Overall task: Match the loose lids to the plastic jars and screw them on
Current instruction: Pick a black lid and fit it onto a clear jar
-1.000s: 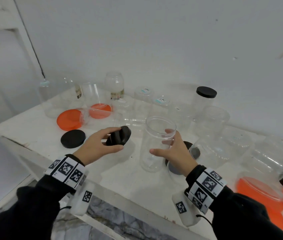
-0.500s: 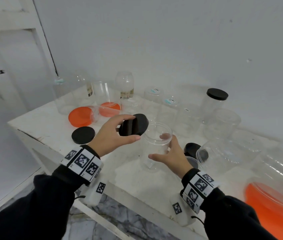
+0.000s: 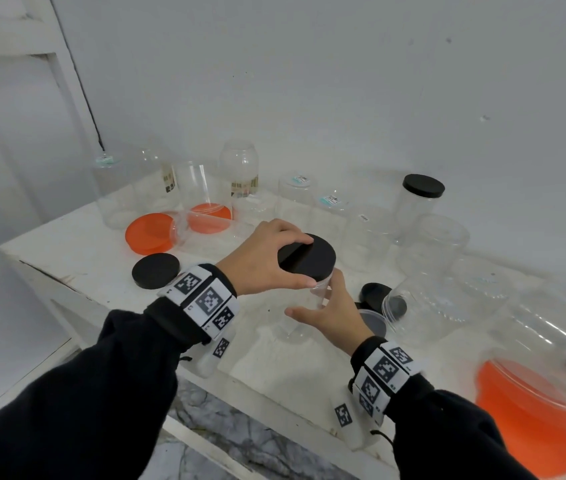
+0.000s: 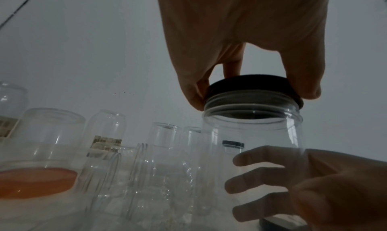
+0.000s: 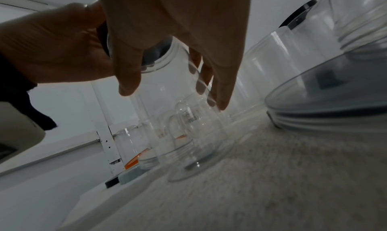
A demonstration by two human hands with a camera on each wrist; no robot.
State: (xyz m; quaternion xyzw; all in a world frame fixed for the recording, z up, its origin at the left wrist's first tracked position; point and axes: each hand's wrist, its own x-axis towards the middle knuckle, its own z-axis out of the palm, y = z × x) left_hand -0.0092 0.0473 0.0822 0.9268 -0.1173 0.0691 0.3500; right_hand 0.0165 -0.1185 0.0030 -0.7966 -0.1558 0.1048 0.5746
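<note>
Plastic jar (image 3: 304, 313): clear, thin-walled, likely light and slippery; steadied mid-body by right hand (image 3: 335, 315), fingers spread.
Black lid (image 3: 306, 258): rigid; pinched at rim by left hand (image 3: 260, 261).

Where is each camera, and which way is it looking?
Head: up on the person's head, looking down at the table; both hands and sleeves show.
Left wrist: under the left hand, looking along its fingers to the black lid on the jar.
Right wrist: low by the right hand, looking across the tabletop.
All three share that jar and both hands.
</note>
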